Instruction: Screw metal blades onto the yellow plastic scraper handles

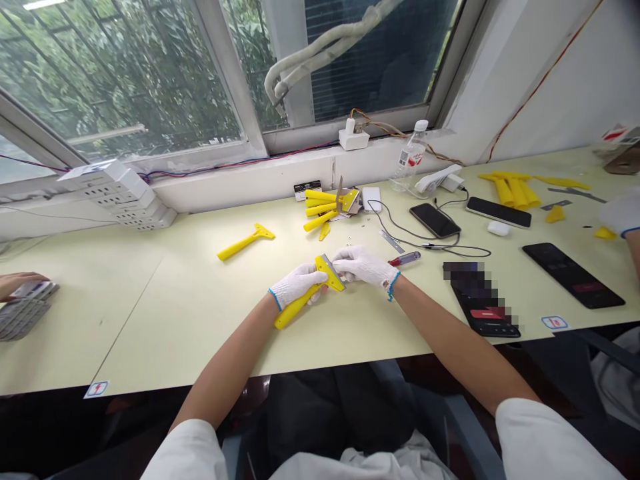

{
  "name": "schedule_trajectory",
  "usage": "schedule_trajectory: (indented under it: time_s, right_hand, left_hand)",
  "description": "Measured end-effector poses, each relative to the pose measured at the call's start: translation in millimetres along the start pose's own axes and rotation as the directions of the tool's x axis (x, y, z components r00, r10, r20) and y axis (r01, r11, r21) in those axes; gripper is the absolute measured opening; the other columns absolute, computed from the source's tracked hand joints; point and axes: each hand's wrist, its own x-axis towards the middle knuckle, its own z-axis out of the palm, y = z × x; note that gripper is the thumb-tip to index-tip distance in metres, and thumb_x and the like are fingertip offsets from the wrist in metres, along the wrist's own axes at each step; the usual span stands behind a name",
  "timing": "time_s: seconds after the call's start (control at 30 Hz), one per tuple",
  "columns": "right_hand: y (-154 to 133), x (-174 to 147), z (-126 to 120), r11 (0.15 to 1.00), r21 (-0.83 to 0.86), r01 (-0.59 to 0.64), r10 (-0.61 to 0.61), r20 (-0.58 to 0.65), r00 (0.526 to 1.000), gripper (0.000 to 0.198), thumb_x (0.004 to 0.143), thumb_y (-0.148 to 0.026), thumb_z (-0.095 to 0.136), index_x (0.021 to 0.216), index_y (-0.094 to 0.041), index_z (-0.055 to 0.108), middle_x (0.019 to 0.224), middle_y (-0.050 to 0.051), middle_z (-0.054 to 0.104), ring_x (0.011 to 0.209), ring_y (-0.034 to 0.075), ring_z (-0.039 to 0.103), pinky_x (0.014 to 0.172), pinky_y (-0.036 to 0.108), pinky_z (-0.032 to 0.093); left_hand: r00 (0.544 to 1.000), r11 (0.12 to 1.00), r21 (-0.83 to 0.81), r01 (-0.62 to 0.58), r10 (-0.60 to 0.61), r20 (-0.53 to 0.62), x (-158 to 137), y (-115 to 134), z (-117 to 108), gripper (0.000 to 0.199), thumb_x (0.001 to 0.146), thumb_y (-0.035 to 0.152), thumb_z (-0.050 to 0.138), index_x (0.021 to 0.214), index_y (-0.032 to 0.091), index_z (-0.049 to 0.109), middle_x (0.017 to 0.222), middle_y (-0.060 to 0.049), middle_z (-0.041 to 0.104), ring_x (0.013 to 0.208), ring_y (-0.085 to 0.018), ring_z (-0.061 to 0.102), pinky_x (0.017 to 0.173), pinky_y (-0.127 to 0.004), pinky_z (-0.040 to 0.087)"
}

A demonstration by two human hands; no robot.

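My left hand (299, 283), in a white glove with a blue cuff, is closed around a yellow scraper (295, 311) near its head. A grey metal strip lies along the head's right edge. At that edge are the bent fingertips of my gloved right hand (363, 266); whether they pinch a small part there is hidden. Just right of this hand lies a screwdriver (406, 259) with a clear and red handle. Beyond it rests a metal blade (392, 241), with tiny loose parts nearby. Another yellow scraper handle (246, 241) lies to the left.
Several yellow scrapers (320, 208) are piled at the back by a white box (371, 199). Phones (435, 221), cables and a bottle (411, 158) stand right. A co-worker's hand (23, 285) touches grey stacked parts (27, 317) at left; another person's gloved hand (620, 212) shows far right.
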Motion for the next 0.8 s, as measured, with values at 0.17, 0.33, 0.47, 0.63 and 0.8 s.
schedule_trajectory:
  time_s: [0.17,0.33,0.47,0.63,0.8]
  right_hand:
    - [2.8,1.7,6.1,0.999,0.026,-0.033,0.031,0.062,0.998,0.023,0.089,-0.03,0.069,0.098,-0.011,0.079,0.073,0.003,0.071,0.062,0.01,0.055,0.057,0.023,0.04]
    - [5.3,6.0,12.7,0.998,0.044,-0.041,0.04,0.027,0.999,0.02,0.088,-0.028,0.069,0.099,-0.012,0.075,0.072,0.004,0.07,0.064,0.011,0.057,0.059,0.023,0.044]
    - [5.9,6.6,16.3,0.998,0.041,-0.046,0.045,0.018,0.999,0.019,0.087,-0.027,0.067,0.097,-0.013,0.073,0.073,0.003,0.07,0.063,0.012,0.057,0.06,0.024,0.044]
    - [3.9,4.9,15.9,0.999,0.008,-0.051,0.051,0.009,0.999,0.015,0.086,-0.026,0.064,0.092,-0.014,0.069,0.072,0.002,0.068,0.062,0.011,0.053,0.059,0.024,0.041]
    - [2.0,3.7,12.8,0.998,-0.029,-0.054,0.055,0.025,0.998,0.014,0.085,-0.025,0.065,0.092,-0.014,0.069,0.074,0.004,0.07,0.066,0.013,0.057,0.061,0.025,0.042]
  left_hand:
    - [1.0,1.0,-0.024,0.006,-0.006,-0.001,-0.6,4.2,2.9,0.024,0.096,0.04,0.069,0.102,0.016,0.07,0.086,-0.005,0.072,0.049,-0.011,0.058,0.049,-0.026,0.05]
    - [1.0,1.0,0.011,0.024,-0.024,-0.015,-2.6,5.6,4.8,0.025,0.098,0.042,0.07,0.096,0.017,0.068,0.086,-0.006,0.074,0.05,-0.011,0.057,0.047,-0.025,0.047]
    - [0.999,1.0,-0.003,0.026,-0.026,-0.018,-1.7,3.6,5.4,0.031,0.101,0.047,0.07,0.095,0.016,0.069,0.081,-0.006,0.073,0.049,-0.011,0.057,0.048,-0.026,0.048]
    - [1.0,1.0,-0.015,0.024,-0.024,0.006,0.5,1.9,5.9,0.034,0.102,0.048,0.067,0.101,0.015,0.073,0.083,-0.008,0.075,0.049,-0.012,0.058,0.048,-0.026,0.048]
    - [1.0,1.0,0.002,0.021,-0.021,0.008,1.5,-0.6,4.7,0.04,0.1,0.051,0.068,0.107,0.012,0.077,0.086,-0.01,0.076,0.05,-0.013,0.06,0.049,-0.026,0.05]
